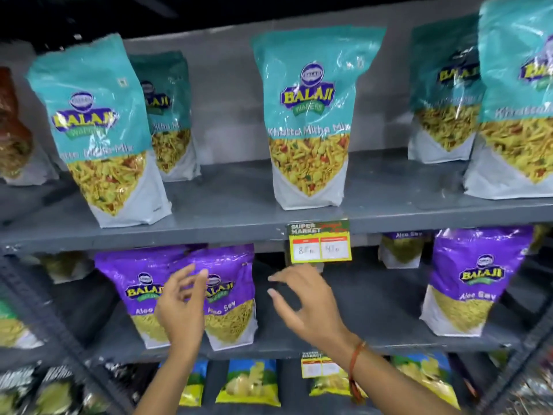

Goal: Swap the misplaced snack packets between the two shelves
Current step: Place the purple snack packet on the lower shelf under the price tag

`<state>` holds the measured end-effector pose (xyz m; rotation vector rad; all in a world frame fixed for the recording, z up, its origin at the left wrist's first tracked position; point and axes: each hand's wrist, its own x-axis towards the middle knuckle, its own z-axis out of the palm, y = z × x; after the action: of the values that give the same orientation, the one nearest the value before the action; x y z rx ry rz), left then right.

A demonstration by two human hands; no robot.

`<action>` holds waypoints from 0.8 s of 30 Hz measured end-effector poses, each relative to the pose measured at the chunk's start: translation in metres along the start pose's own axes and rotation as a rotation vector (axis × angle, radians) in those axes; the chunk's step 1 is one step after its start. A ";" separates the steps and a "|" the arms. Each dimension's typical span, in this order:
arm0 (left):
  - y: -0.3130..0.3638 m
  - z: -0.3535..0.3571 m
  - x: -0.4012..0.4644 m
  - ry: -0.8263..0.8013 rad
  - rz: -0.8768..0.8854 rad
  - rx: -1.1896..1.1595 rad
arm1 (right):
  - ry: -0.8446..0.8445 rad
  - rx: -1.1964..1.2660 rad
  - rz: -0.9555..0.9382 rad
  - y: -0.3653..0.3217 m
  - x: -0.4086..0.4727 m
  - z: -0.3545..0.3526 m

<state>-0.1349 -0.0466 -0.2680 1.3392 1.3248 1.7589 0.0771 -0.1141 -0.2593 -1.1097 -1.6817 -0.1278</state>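
Observation:
Teal Khatta Mitha Mix packets stand upright on the upper shelf (239, 217): one at left (98, 130), one in the middle (309, 121), others at right (520, 100). Purple Aloo Sev packets stand on the lower shelf (374, 339): two side by side at left (230, 295), one at right (472, 283). My left hand (181, 310) hovers in front of the two left purple packets, fingers spread, holding nothing. My right hand (305, 304) is open over the bare gap right of them, just below a price tag (319, 241).
A brown packet (12, 124) stands at the upper shelf's far left. More purple packets sit further back on the lower shelf (402, 250). Below are blue-and-yellow snack bags (250, 381) and another price tag (320, 365). Dark metal uprights (45, 313) frame the shelves.

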 end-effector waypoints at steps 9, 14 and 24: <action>-0.111 -0.034 -0.011 -0.271 -0.444 0.188 | -0.654 0.299 0.918 0.079 -0.037 0.115; -0.136 -0.032 0.006 -0.449 -0.488 0.225 | -0.746 0.460 0.994 0.088 -0.044 0.153; -0.151 -0.006 0.001 -0.429 -0.477 0.183 | -0.629 0.450 0.997 0.115 -0.054 0.145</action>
<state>-0.1602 0.0063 -0.4078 1.2683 1.4260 0.9891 0.0577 0.0005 -0.4131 -1.5786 -1.3508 1.2722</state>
